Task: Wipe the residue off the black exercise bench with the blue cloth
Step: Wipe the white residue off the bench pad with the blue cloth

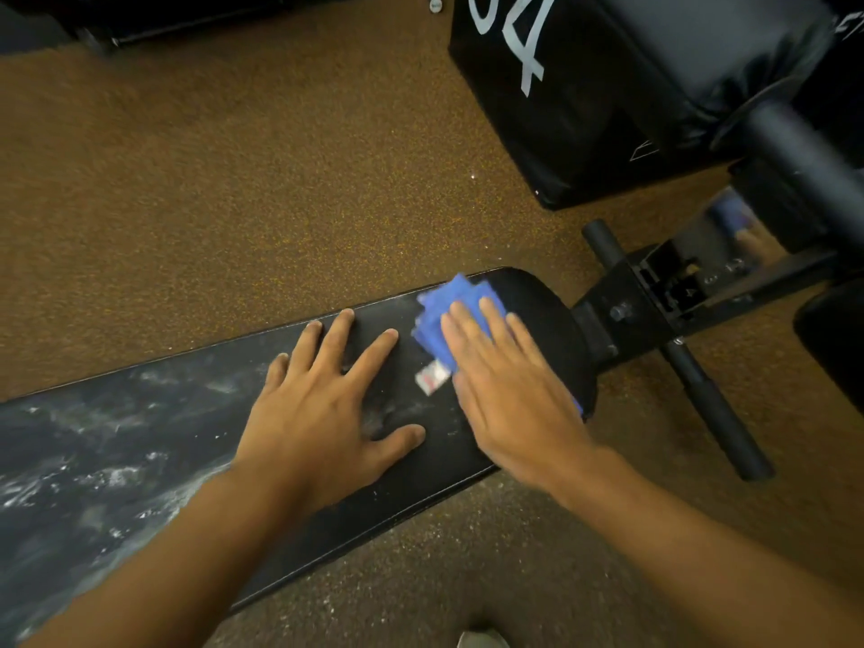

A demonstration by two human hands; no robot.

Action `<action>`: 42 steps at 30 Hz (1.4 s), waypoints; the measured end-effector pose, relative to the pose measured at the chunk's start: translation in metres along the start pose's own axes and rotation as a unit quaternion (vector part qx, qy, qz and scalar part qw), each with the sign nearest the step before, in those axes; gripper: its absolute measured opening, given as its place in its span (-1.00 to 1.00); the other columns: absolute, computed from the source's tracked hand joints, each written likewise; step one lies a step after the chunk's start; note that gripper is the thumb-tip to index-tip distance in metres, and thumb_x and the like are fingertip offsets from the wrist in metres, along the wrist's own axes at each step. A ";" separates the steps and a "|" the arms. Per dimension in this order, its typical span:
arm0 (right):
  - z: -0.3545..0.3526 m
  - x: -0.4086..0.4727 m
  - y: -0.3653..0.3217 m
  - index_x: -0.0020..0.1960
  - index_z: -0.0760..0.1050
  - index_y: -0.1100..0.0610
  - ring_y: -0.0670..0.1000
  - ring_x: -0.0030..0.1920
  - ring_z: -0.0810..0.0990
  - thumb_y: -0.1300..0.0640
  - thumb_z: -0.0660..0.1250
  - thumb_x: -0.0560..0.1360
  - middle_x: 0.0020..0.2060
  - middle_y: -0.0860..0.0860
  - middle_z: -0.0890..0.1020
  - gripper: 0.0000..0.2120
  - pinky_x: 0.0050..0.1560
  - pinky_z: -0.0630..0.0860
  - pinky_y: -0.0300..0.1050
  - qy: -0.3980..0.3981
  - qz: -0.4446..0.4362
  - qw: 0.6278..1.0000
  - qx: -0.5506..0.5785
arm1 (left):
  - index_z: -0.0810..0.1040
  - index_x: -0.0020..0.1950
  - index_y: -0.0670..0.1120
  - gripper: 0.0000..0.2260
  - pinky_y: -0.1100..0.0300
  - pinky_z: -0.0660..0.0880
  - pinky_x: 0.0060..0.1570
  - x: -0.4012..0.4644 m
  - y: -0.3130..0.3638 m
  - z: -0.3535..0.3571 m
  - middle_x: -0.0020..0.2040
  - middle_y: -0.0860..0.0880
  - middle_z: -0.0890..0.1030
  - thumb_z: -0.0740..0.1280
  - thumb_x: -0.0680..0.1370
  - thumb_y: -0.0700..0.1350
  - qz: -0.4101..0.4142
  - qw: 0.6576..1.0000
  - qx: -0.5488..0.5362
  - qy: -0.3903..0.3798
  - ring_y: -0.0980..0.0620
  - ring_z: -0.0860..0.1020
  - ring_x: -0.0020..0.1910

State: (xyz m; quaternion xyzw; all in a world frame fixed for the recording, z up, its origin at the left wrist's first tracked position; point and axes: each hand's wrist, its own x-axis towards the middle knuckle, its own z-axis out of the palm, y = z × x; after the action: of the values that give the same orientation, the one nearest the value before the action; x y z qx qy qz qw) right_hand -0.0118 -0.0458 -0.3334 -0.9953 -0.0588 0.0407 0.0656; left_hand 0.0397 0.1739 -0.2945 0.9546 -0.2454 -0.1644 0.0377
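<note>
The black exercise bench [187, 413] runs from the lower left to the centre right, its padded end rounded. White smeared residue [93, 460] covers its left part, with fainter streaks near the middle. My left hand [322, 409] lies flat on the pad, fingers spread, holding nothing. My right hand [509, 390] presses flat on the folded blue cloth [449, 306] near the bench's right end. The cloth sticks out past my fingertips, and a small white label [432, 376] shows at its edge. The cloth is blurred.
Speckled brown rubber floor [234, 180] surrounds the bench. The bench's black metal frame and crossbar [692, 362] lie right of the pad. A large black box with white numerals [561, 109] stands at the upper right. A shoe tip [481, 640] shows at the bottom edge.
</note>
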 end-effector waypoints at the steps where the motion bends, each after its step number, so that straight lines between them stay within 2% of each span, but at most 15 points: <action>1: -0.003 -0.018 0.005 0.65 -0.04 0.12 0.05 0.63 -0.14 0.00 -0.06 0.71 0.64 0.04 0.02 -0.46 0.61 -0.05 0.11 -0.021 -0.035 0.999 0.002 | -0.12 0.62 0.27 -0.08 -0.18 0.08 0.53 -0.004 -0.004 -0.003 0.67 -0.03 -0.11 0.01 0.34 0.60 -0.002 1.000 0.004 0.002 -0.18 -0.09 0.63; 3: -0.005 -0.031 0.024 0.65 -0.08 0.08 -0.01 0.63 -0.19 -0.02 -0.07 0.72 0.64 0.00 -0.01 -0.46 0.61 -0.06 0.09 -0.030 -0.041 0.999 0.012 | -0.15 0.61 0.28 -0.07 -0.20 0.07 0.53 -0.014 -0.012 -0.006 0.67 -0.04 -0.14 0.01 0.33 0.62 -0.005 1.000 0.018 -0.007 -0.19 -0.11 0.63; 7: -0.001 0.016 0.025 0.64 -0.01 0.14 0.12 0.63 -0.09 0.00 -0.10 0.68 0.64 0.06 0.07 -0.43 0.60 -0.02 0.16 0.029 0.129 0.991 0.027 | -0.23 0.59 0.31 -0.05 -0.25 0.17 0.49 -0.028 -0.026 -0.004 0.67 -0.03 -0.15 -0.03 0.29 0.63 -0.023 0.999 0.036 -0.030 -0.19 -0.09 0.63; 9: 0.000 0.030 0.005 0.64 0.00 0.16 0.17 0.63 -0.07 0.01 -0.08 0.66 0.64 0.08 0.08 -0.43 0.59 -0.02 0.20 0.037 0.158 0.986 0.037 | -0.30 0.57 0.33 -0.05 -0.25 0.17 0.49 -0.029 -0.027 0.001 0.66 0.00 -0.21 -0.03 0.28 0.63 -0.030 0.998 0.031 -0.044 -0.18 -0.13 0.63; 13: 0.003 -0.019 -0.022 0.64 -0.03 0.15 0.11 0.63 -0.13 0.02 -0.06 0.70 0.64 0.07 0.03 -0.45 0.60 -0.04 0.16 -0.009 -0.011 1.000 0.006 | -0.24 0.58 0.34 -0.04 -0.26 0.19 0.47 -0.027 -0.028 0.002 0.66 0.01 -0.18 -0.03 0.25 0.63 -0.032 0.999 0.020 -0.036 -0.18 -0.11 0.62; 16: 0.001 -0.043 -0.001 0.65 -0.05 0.10 0.03 0.63 -0.17 -0.01 -0.08 0.71 0.64 0.01 0.00 -0.45 0.60 -0.04 0.12 -0.024 -0.045 0.999 0.014 | -0.30 0.56 0.34 -0.04 -0.26 0.17 0.48 -0.027 -0.030 0.001 0.66 0.01 -0.23 -0.05 0.25 0.64 -0.032 0.998 0.029 -0.043 -0.18 -0.14 0.62; 20: 0.001 0.002 0.004 0.65 -0.09 0.11 0.08 0.63 -0.19 -0.01 -0.11 0.70 0.65 0.03 -0.01 -0.45 0.60 -0.04 0.17 0.016 0.119 0.992 0.036 | -0.28 0.57 0.33 -0.04 -0.27 0.18 0.48 -0.027 -0.029 0.006 0.66 -0.01 -0.21 -0.02 0.27 0.64 -0.030 0.998 0.028 -0.039 -0.20 -0.12 0.62; 22: 0.000 0.020 -0.018 0.65 -0.06 0.13 0.14 0.63 -0.15 0.01 -0.07 0.70 0.65 0.06 0.01 -0.44 0.59 -0.05 0.20 0.030 0.157 0.986 0.050 | -0.27 0.57 0.33 -0.04 -0.26 0.19 0.47 -0.026 -0.029 0.007 0.66 0.00 -0.20 -0.03 0.27 0.64 -0.029 0.998 0.031 -0.036 -0.19 -0.11 0.62; 24: 0.004 0.010 -0.043 0.64 -0.02 0.15 0.15 0.63 -0.11 0.02 -0.05 0.70 0.64 0.07 0.06 -0.45 0.59 -0.03 0.21 0.025 0.076 0.996 0.037 | -0.26 0.57 0.32 -0.03 -0.26 0.20 0.47 -0.026 -0.030 0.008 0.66 0.00 -0.19 -0.03 0.26 0.64 -0.031 0.998 0.035 -0.032 -0.19 -0.10 0.62; 27: 0.005 -0.031 -0.046 0.65 -0.04 0.12 0.06 0.63 -0.16 -0.02 -0.08 0.72 0.64 0.03 0.01 -0.46 0.61 -0.05 0.14 -0.022 -0.044 0.999 0.020 | -0.25 0.58 0.32 -0.03 -0.26 0.22 0.48 -0.025 -0.032 0.006 0.66 0.00 -0.18 -0.03 0.25 0.64 -0.033 0.999 0.030 -0.031 -0.20 -0.09 0.62; 30: 0.005 -0.036 -0.016 0.65 -0.06 0.08 0.01 0.63 -0.17 -0.03 -0.11 0.71 0.64 -0.01 -0.01 -0.46 0.59 0.02 0.15 -0.020 -0.029 0.999 0.011 | -0.26 0.58 0.32 -0.04 -0.29 0.20 0.48 -0.026 -0.032 0.005 0.66 -0.02 -0.20 -0.01 0.27 0.63 -0.031 0.998 0.022 -0.042 -0.21 -0.11 0.62; 34: 0.005 0.010 -0.024 0.65 -0.04 0.12 0.11 0.63 -0.13 -0.02 -0.12 0.69 0.64 0.04 0.03 -0.44 0.59 -0.01 0.20 0.021 0.125 0.991 0.031 | -0.28 0.57 0.31 -0.04 -0.30 0.18 0.48 -0.025 -0.031 0.007 0.66 -0.02 -0.22 0.03 0.30 0.62 -0.027 0.998 0.031 -0.047 -0.23 -0.13 0.62; 35: 0.006 0.014 -0.033 0.65 -0.03 0.13 0.13 0.63 -0.12 -0.01 -0.11 0.69 0.64 0.05 0.04 -0.44 0.59 -0.02 0.20 0.025 0.132 0.990 0.035 | -0.28 0.57 0.31 -0.04 -0.30 0.18 0.48 -0.024 -0.031 0.008 0.66 -0.02 -0.22 0.04 0.30 0.62 -0.028 0.998 0.031 -0.045 -0.23 -0.13 0.62; 40: 0.001 -0.045 -0.047 0.65 -0.09 0.09 0.04 0.63 -0.20 -0.02 -0.09 0.72 0.64 0.01 -0.02 -0.46 0.61 -0.09 0.12 -0.052 -0.066 0.996 0.000 | -0.25 0.58 0.30 -0.04 -0.30 0.18 0.48 -0.024 -0.032 0.005 0.66 -0.03 -0.21 0.02 0.29 0.62 -0.034 0.998 0.031 -0.041 -0.23 -0.12 0.62; 42: 0.000 -0.056 -0.025 0.65 -0.10 0.07 0.00 0.63 -0.20 -0.04 -0.10 0.72 0.64 0.00 -0.01 -0.46 0.60 -0.08 0.09 -0.052 -0.071 0.996 -0.005 | -0.27 0.58 0.31 -0.04 -0.30 0.16 0.48 -0.024 -0.031 0.004 0.66 -0.02 -0.23 0.06 0.32 0.61 -0.034 0.998 0.022 -0.046 -0.22 -0.15 0.62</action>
State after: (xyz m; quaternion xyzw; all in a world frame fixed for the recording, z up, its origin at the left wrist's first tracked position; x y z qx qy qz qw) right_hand -0.0704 -0.0286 -0.3260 -0.9855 -0.1327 0.0877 0.0597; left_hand 0.0325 0.2132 -0.2959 0.9544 -0.2183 -0.2036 -0.0005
